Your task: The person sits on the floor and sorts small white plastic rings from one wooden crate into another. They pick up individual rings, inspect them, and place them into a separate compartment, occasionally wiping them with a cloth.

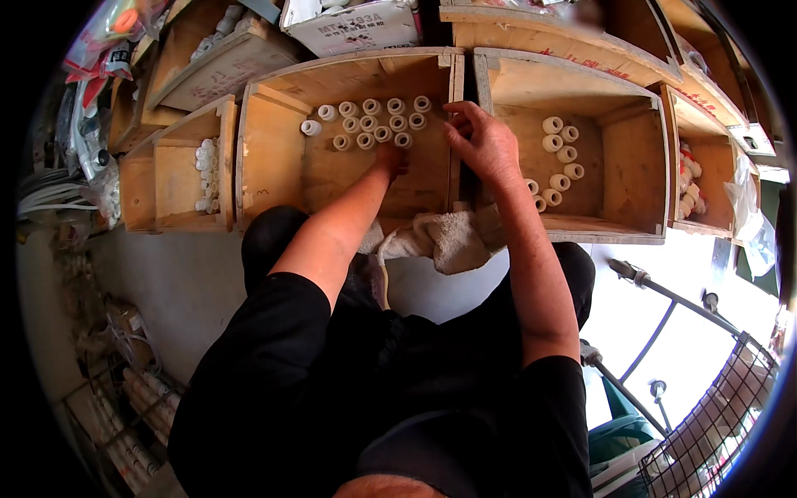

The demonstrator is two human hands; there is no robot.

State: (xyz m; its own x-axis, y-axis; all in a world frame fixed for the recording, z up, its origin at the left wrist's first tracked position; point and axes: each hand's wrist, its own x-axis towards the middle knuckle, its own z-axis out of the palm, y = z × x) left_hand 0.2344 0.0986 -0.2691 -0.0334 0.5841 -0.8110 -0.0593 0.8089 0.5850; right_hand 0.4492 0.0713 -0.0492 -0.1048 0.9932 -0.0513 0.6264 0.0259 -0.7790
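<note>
My left hand (391,160) reaches into a wooden box (336,180), just below a group of white plastic pipe fittings (382,133) standing with their round openings upward. Two fittings at the group's left side lie tilted. Shadow covers the fingers of this hand, so whether it holds anything is hidden. Above the gap between two boxes hovers my right hand (484,142), its thumb and forefinger apart and nothing visible between them. To its right, a second wooden box (629,140) holds several similar fittings (560,182) in a loose curve. A beige cloth (457,239) hangs at the boxes' near edge.
Smaller wooden boxes with white fittings (208,174) flank these at left and right. Behind stand more crates and a white carton (355,28) bearing print. A wire rack (710,423) is at lower right, bundled pipes (124,429) at lower left. Plastic bags (750,211) hang right.
</note>
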